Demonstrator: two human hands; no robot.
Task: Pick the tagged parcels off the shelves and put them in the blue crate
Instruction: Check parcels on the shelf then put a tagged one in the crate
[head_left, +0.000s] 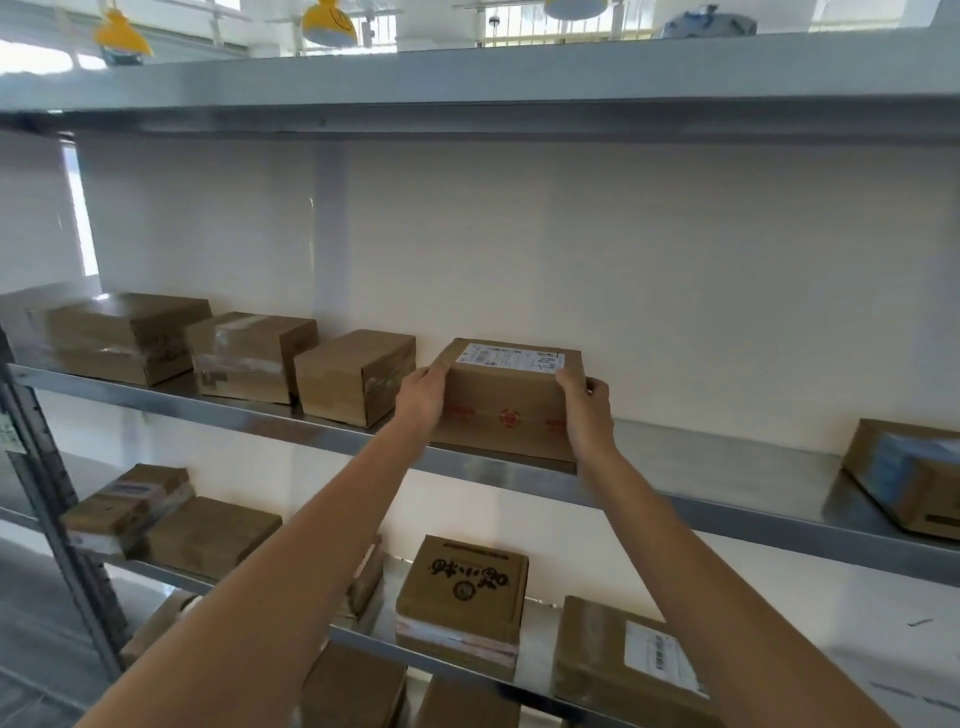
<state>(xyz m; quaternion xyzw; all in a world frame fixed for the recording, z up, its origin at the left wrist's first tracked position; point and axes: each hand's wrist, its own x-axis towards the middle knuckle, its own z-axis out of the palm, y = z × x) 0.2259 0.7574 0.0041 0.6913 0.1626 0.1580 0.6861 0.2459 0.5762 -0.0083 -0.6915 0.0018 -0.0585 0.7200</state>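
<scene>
Head view: a person's two bare arms reach forward and up to a metal shelving unit against a pale wall.
Tagged parcel (511, 402): a brown cardboard box with a white label across its top and red printed marks on its front face; it sits at the front edge of the middle shelf (701, 457), roughly at the centre of the picture.
Left hand (422, 397): it grips the left end of the tagged parcel, thumb on the top corner, the other fingers hidden behind the box's side.
Right hand (586, 410): it grips the right end of the same parcel, fingers curled round the upper right corner.
Row to the left: three more brown boxes stand on the middle shelf, a plain box (353, 376) nearest the held parcel, a taped box (249, 356) beside it, and a plastic-wrapped box (117, 335) at the far left.
Far right: a box with blue tape (906, 475) lies tilted on the middle shelf, well apart from the hands.
Lower shelf (535, 639): it carries several parcels, among them a printed box (462, 597) with dark characters on its lid and a labelled box (628, 654) to its right.
Top shelf (467, 78): only its grey front edge shows.
Overhead: yellow lamps (330, 23) hang above the shelving.
</scene>
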